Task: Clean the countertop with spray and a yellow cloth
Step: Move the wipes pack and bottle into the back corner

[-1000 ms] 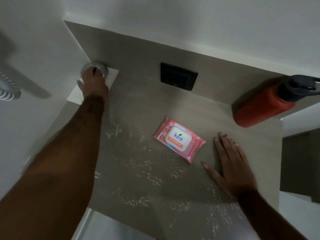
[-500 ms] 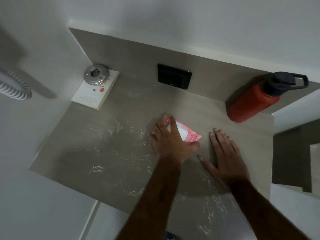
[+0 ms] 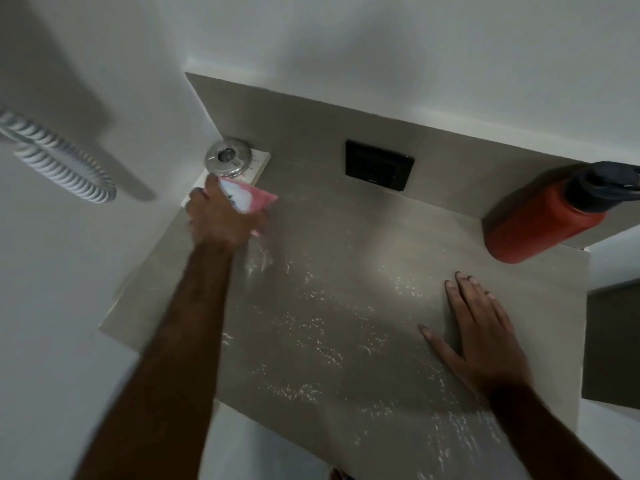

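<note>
The grey countertop [image 3: 346, 265] is speckled with white droplets across its middle and front. My left hand [image 3: 221, 220] grips a pink wet-wipes pack [image 3: 252, 200] at the far left corner, over a white book [image 3: 258, 168] that carries a round metal ashtray [image 3: 228, 161]. My right hand [image 3: 481, 334] lies flat on the counter near the right side, fingers spread, holding nothing. No spray bottle or yellow cloth is in view.
A red water bottle [image 3: 540, 226] with a dark lid stands at the back right corner. A black socket plate [image 3: 379, 165] sits on the backsplash. A coiled white cord [image 3: 59, 157] hangs on the left wall. White walls enclose the counter on the left and behind.
My left hand took hold of the pink wipes pack at the counter's middle and carried it to the far left corner by the ashtray. My right hand stayed flat on the counter.
</note>
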Tool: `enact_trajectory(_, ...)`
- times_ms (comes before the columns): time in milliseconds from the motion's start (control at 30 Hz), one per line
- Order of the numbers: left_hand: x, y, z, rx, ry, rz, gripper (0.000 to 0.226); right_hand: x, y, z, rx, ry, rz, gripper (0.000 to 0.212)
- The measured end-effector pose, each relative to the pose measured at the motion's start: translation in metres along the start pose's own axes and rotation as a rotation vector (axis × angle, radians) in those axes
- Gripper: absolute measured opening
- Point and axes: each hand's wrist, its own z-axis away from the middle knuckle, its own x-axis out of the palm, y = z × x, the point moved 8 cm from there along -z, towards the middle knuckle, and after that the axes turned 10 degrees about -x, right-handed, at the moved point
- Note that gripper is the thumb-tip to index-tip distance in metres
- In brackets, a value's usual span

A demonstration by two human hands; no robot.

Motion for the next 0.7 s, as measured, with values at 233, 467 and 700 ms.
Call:
enact_trajectory(233, 0.010, -0.017, -0.071, 0.010, -0.065, -0.063, 0.111, 0.001, 0.000, 0.001, -0.006, 0.016, 0.001, 0.096)
enact_trajectory(467, 0.005, 0.001, -0.020, 0.190, 0.100, 0.035, 0.111, 0.001, 0.002, 0.002, 0.007, 0.016, 0.027, 0.095)
enact_trajectory(700, 0.079, 0.133, 0.166, 0.584, -0.298, 0.216, 0.105, -0.023, 0.036, 0.028, 0.488, 0.307, -0.089, 0.091)
